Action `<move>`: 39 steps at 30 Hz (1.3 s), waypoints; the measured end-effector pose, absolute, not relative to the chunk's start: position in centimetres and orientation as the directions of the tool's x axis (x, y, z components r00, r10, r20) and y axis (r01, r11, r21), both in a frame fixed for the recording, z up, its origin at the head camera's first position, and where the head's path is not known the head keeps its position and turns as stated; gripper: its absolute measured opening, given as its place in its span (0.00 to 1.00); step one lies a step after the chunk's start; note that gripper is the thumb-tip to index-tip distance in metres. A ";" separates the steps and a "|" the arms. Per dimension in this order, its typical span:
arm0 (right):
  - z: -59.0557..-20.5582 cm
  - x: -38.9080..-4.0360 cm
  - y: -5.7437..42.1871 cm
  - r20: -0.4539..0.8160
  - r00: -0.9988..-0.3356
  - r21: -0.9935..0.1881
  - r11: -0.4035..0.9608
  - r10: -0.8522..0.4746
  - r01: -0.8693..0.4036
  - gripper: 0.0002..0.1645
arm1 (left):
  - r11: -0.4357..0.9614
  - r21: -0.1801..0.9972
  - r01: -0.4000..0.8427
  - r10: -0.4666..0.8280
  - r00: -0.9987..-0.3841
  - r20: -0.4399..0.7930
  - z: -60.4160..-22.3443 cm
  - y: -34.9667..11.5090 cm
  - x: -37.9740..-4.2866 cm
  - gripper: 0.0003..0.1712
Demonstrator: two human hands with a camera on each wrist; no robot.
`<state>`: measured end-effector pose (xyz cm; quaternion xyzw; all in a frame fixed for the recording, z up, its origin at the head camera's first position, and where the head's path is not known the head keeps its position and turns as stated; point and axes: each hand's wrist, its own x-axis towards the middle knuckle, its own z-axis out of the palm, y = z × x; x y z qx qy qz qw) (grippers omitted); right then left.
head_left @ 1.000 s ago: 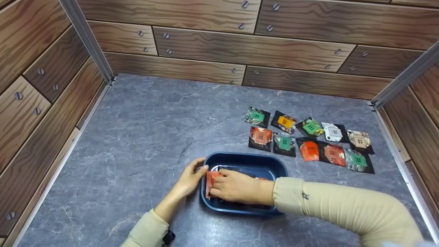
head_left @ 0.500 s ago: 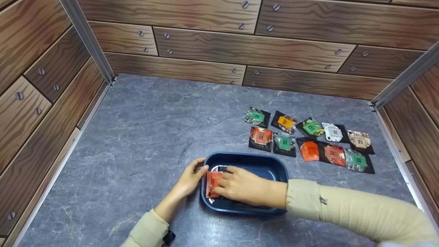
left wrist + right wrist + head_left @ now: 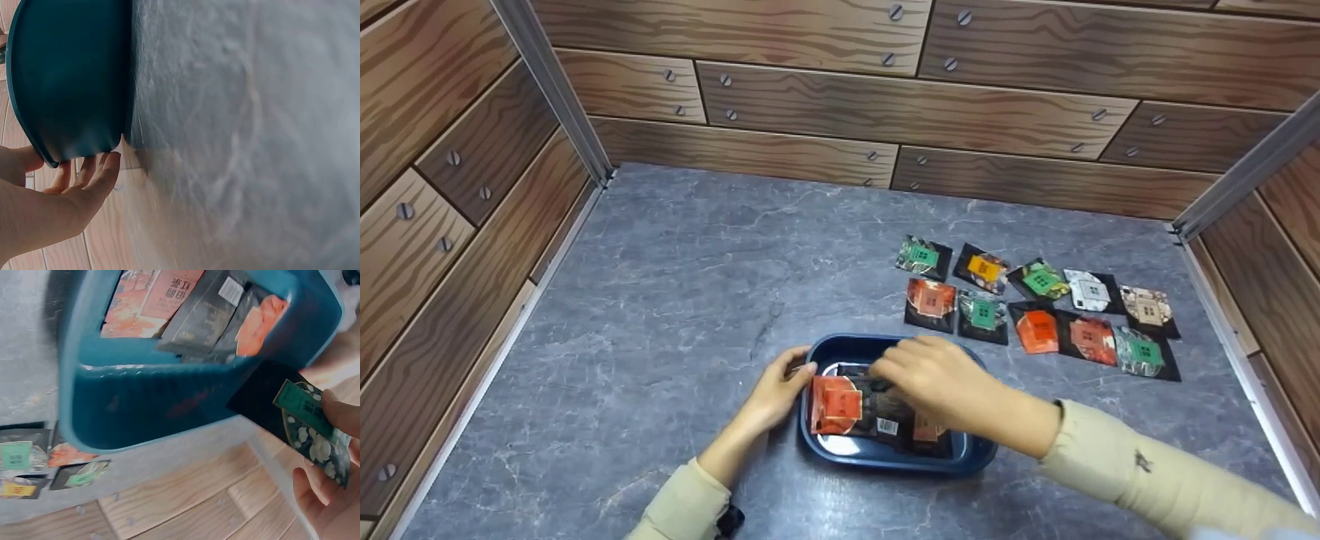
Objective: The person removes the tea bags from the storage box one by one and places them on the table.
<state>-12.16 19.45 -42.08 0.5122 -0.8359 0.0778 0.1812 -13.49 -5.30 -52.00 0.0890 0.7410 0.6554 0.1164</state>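
The dark blue plastic tub [image 3: 896, 466] stands near the front of the table with tea sachets inside. My left hand [image 3: 775, 390] grips its left end, thumb at the rim and fingers against the outer wall [image 3: 70, 84]. Over the tub's right part, my right hand [image 3: 937, 379] pinches a black tea sachet [image 3: 308, 417] with a green label and white flowers, best seen in the right wrist view. Below it in the tub lie a red-labelled sachet [image 3: 840, 405], a dark one with a barcode [image 3: 887, 426] and another with an orange-brown label [image 3: 926, 430].
Behind and right of the tub, several tea sachets lie face up in two rough rows, among them one with a yellow label [image 3: 982, 268] and a silvery one [image 3: 1087, 290]. Wood-patterned panels [image 3: 795, 97] enclose the grey marbled table [image 3: 675, 300] at the back and sides.
My right hand has lifted from among the sachets and moved up and right, now with a green-labelled sachet in its fingers. More sachets in the tub show. My left hand has stayed put.
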 end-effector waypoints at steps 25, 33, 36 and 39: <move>-42.9 -14.1 30.1 0.586 -0.782 -0.276 0.855 -0.212 -0.439 0.39 | 0.132 0.990 -0.040 0.280 -0.957 -0.076 -52.0 -5.3 -13.4 0.22; -45.2 -15.0 32.6 0.392 -0.919 -0.499 0.833 -0.028 -0.239 0.39 | 0.140 0.990 -0.028 0.284 -0.956 -0.068 -52.0 -5.3 -13.4 0.23; -46.0 -15.3 33.4 0.281 -0.960 -0.583 0.795 0.005 -0.167 0.38 | 0.131 0.991 -0.019 0.285 -0.957 -0.056 -52.2 -5.4 -13.5 0.23; -46.9 -15.4 34.2 0.164 -0.986 -0.644 0.759 0.014 -0.096 0.36 | 0.123 0.992 -0.021 0.285 -0.957 -0.056 -52.2 -5.4 -13.4 0.22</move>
